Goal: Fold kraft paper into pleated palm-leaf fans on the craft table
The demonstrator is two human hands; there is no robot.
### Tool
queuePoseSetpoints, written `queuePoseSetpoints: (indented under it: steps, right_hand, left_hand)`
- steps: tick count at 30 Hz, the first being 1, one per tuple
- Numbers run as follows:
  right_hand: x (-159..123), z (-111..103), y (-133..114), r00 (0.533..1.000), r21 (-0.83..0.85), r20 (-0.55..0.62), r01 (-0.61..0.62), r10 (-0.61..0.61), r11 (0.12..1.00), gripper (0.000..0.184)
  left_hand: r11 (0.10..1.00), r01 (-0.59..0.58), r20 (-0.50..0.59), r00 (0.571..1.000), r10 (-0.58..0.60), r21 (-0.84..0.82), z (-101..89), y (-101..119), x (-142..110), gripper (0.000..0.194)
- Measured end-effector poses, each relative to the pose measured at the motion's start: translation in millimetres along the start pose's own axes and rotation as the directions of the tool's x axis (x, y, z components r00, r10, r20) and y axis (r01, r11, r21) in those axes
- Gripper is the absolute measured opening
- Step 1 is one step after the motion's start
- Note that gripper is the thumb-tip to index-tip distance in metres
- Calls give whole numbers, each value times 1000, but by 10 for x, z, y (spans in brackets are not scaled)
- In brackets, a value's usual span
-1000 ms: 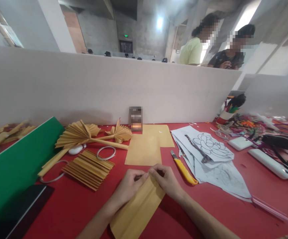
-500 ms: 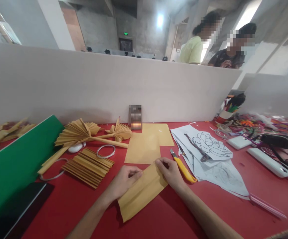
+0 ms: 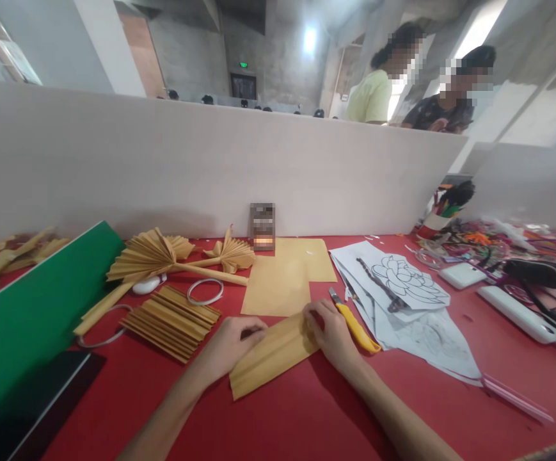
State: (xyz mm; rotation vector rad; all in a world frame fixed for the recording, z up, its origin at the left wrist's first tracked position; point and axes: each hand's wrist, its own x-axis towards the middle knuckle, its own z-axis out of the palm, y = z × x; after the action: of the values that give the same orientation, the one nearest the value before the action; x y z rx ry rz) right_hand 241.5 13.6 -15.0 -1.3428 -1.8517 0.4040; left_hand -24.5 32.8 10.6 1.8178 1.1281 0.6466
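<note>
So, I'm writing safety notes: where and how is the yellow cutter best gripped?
The yellow cutter is probably best gripped by its handle, coming from the near right, since the metal tip points away and left.

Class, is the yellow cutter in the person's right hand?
No, the yellow cutter lies on the red table, while the right hand holds the tan paper strip.

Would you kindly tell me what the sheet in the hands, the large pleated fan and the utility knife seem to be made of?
Tan sheet: probably matte kraft paper, being thin and creased.
Pleated fan: apparently the same paper, given its crisp folds and similar colour.
Utility knife: handle likely smooth plastic, judging by its even yellow; the grey tip looks like metal.
</note>
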Motion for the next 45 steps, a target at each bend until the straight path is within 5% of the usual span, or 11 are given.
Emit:
queuePoseSetpoints:
  steps: [6,10,17,22,26,31,38,41,45]
  right_hand:
    - [6,153,-236,948,-389,138,317,-285,865,24]
    - [102,221,-326,906,-375,318,390,-278,841,16]
    - [335,44,-303,849,-238,509,294,-139,926,28]
    - [367,-2,-197,796,-306,548,479,-259,823,20]
    - [277,-14,-63,761,-335,526,596,-381,729,12]
    - [145,-24,-13,675,-393,533,732,-511,556,27]
    - [41,-8,-63,660,-443,573,749,-487,493,28]
    - [29,-29,-161,701,-471,597,700,-391,537,27]
    - [110,52,-401,781,-436,576,542,-240,718,11]
  left_hand:
    - [999,-31,3,1000,31,27,25,38,-11,24]
    - [995,-63,-14,998,65,75,45,47,-29,26]
    - [970,-130,6,991,132,205,-61,23,-16,21]
    - [932,-158,56,988,147,326,-62,-37,2,24]
    - [803,-222,66,972,223,554,52,-150,-58,27]
    - [540,-338,154,922,356,771,124,-183,-236,31]
    - [277,-392,266,878,399,877,126,-281,-376,36]
    - [366,-327,172,901,398,871,160,-376,-468,46]
    - [641,-257,1,929,371,723,170,-402,-561,48]
